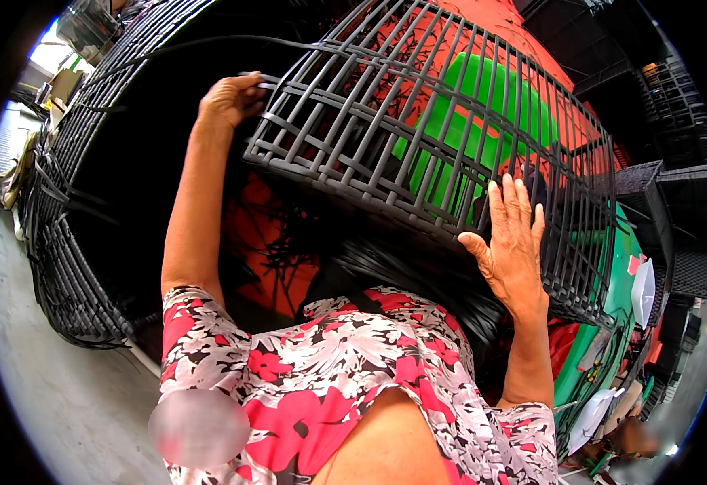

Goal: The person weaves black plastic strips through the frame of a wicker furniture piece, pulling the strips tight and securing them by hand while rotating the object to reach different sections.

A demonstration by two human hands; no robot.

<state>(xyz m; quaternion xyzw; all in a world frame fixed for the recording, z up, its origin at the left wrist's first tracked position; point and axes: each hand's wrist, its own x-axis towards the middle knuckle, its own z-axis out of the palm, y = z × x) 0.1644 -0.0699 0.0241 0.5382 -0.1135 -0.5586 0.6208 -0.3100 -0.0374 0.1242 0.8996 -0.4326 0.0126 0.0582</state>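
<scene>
A dark grey woven lattice panel (352, 184) with many parallel bars lies slanted across the space before me. At its left corner my left hand (230, 100) has its fingers closed on a grey weaving strip (269, 80) that runs into the weave. My right hand (508, 242) is spread with fingers apart, resting against the bars near the panel's lower edge and gripping nothing. A long thin strand (232, 37) arches from the left over to the panel's top left.
A large dark woven piece (66, 259) stands at the left. Behind the bars shows a green plastic chair (535, 117) on an orange-red sheet (268, 279) scattered with strip pieces. Dark strips (418, 271) bunch below the panel. A green surface (624, 242) is at the right.
</scene>
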